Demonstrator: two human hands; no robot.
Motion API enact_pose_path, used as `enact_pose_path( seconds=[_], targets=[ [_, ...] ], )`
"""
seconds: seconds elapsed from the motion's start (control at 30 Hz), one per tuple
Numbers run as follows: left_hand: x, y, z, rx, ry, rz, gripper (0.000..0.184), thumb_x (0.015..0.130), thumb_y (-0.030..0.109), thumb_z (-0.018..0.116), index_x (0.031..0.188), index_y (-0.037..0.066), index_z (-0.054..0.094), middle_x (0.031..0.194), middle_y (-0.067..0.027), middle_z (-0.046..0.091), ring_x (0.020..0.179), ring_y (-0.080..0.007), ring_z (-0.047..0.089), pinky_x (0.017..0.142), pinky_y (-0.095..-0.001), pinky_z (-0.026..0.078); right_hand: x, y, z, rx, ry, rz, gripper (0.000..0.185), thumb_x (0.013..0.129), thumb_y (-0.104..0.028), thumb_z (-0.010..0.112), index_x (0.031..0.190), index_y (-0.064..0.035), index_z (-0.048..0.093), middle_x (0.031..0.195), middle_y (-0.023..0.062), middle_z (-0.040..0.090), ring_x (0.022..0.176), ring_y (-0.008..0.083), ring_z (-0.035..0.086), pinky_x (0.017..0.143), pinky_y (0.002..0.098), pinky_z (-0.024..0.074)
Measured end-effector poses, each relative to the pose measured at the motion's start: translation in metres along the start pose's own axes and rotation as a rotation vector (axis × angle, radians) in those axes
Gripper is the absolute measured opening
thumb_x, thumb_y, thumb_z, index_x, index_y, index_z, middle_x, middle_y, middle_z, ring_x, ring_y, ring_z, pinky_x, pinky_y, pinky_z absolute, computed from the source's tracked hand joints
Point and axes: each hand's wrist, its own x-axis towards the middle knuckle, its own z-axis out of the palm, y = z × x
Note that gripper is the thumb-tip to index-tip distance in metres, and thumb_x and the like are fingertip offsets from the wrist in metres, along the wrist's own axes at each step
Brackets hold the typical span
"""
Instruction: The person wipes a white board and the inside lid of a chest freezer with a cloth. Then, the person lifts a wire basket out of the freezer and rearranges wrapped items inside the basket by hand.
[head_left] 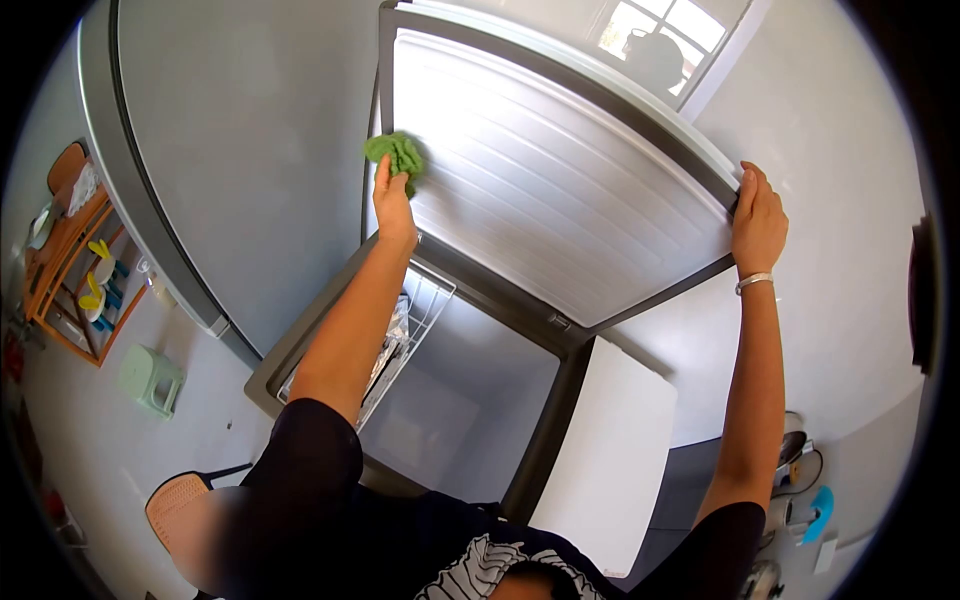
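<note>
A chest freezer's lid (560, 170) stands raised, its ribbed white inner side facing me. My left hand (396, 205) is closed on a crumpled green cloth (402, 152), which touches the left edge of the lid. At the lid's upper right corner, my right hand (760, 225) grips the dark rim, with a bracelet on that wrist. Below lies the open freezer (460, 390); a white wire basket (425, 310) holding some packages hangs inside at its left, partly hidden by my left forearm.
A tall grey cabinet or fridge (250, 130) rises close on the left. Beyond it are a wooden rack (70, 260) and a green stool (151, 380). A white panel (615, 440) lies right of the opening. Several kitchen items, one blue (820, 515), are at the lower right.
</note>
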Motion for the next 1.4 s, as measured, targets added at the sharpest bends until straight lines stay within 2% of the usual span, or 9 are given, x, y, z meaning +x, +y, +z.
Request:
enact_pose_path(
  seconds=[0.17,0.4,0.5,0.67,0.77,0.9,1.07,1.2,1.4],
  targets=[
    [-0.041,0.064,-0.001,-0.28,-0.102,-0.25,0.063,0.096,0.005,0.057,0.153,0.003,0.03,0.132,-0.0109,0.057,0.121,-0.0195,0.054,0.103,-0.0371,0.044,0.0,0.004,0.001,0.002,-0.05,0.012,0.044,0.107,-0.039,0.03,0.12,-0.0168,0.065,0.096,0.0091,0.07,0.09,0.029,0.065,0.082,0.0416,0.0503],
    [-0.047,0.108,-0.014,0.332,-0.369,-0.074,0.071,0.091,0.0,0.067,0.152,0.001,0.031,0.115,-0.0129,0.067,0.102,-0.0178,0.065,0.09,-0.0309,0.053,0.0,0.011,0.007,-0.058,-0.006,-0.063,0.038,0.107,-0.033,0.034,0.108,-0.0149,0.067,0.09,0.0055,0.069,0.081,0.0283,0.063,0.073,0.0416,0.0497],
    [-0.041,0.114,-0.018,0.332,-0.336,0.041,0.069,0.091,0.001,0.068,0.151,0.0,0.034,0.118,-0.0134,0.066,0.105,-0.0176,0.064,0.091,-0.0304,0.053,0.0,0.01,0.007,-0.057,-0.006,-0.058,0.038,0.107,-0.033,0.034,0.107,-0.0143,0.067,0.091,0.0057,0.069,0.082,0.0281,0.063,0.073,0.0417,0.0496],
    [-0.018,0.135,-0.023,0.136,-0.163,0.026,0.054,0.096,0.007,0.046,0.15,0.002,0.04,0.127,-0.005,0.058,0.083,-0.0117,0.058,0.075,-0.0223,0.049,-0.001,0.008,0.004,-0.066,-0.005,-0.051,0.038,0.106,-0.033,0.034,0.107,-0.0136,0.067,0.093,0.0055,0.069,0.084,0.0277,0.062,0.075,0.0413,0.0486],
    [0.003,0.133,-0.013,0.135,-0.118,0.158,0.056,0.094,0.009,0.056,0.148,0.003,0.044,0.124,-0.0056,0.059,0.079,-0.0087,0.055,0.068,-0.0207,0.047,-0.001,0.009,0.006,-0.053,-0.016,-0.048,0.039,0.107,-0.032,0.033,0.108,-0.0133,0.067,0.095,0.0055,0.069,0.086,0.0273,0.062,0.077,0.0404,0.0476],
    [0.038,0.134,0.033,0.202,-0.194,0.413,0.059,0.092,0.01,0.066,0.146,0.003,0.045,0.13,-0.007,0.055,0.085,-0.0112,0.054,0.074,-0.0235,0.048,-0.001,0.007,0.004,-0.054,-0.048,-0.019,0.04,0.107,-0.032,0.032,0.109,-0.0133,0.067,0.096,0.0057,0.069,0.088,0.0274,0.062,0.08,0.0407,0.0465],
    [0.086,0.137,0.082,0.844,-0.102,0.985,0.049,0.091,0.025,0.072,0.129,-0.002,0.055,0.111,-0.0085,0.054,0.097,-0.0213,0.053,0.089,-0.0325,0.046,-0.001,0.003,0.001,-0.026,-0.046,-0.005,0.044,0.107,-0.033,0.029,0.109,-0.0121,0.068,0.097,0.0079,0.069,0.087,0.0282,0.061,0.08,0.0405,0.0465],
    [0.111,0.1,0.092,0.624,-0.021,0.818,0.046,0.1,0.038,0.053,0.123,-0.001,0.057,0.119,-0.015,0.053,0.108,-0.0296,0.051,0.097,-0.0398,0.04,0.0,-0.001,-0.002,-0.006,-0.051,0.013,0.046,0.107,-0.034,0.029,0.109,-0.011,0.068,0.096,0.0089,0.069,0.087,0.0286,0.061,0.08,0.0404,0.0469],
    [0.099,0.068,0.063,0.575,0.006,0.724,0.036,0.104,0.026,0.043,0.121,-0.004,0.056,0.117,-0.0194,0.055,0.109,-0.0347,0.052,0.097,-0.042,0.04,-0.001,0.003,0.002,0.013,-0.009,-0.015,0.045,0.107,-0.034,0.031,0.11,-0.0093,0.069,0.097,0.0088,0.069,0.086,0.0289,0.062,0.078,0.0401,0.0487]
  ],
)
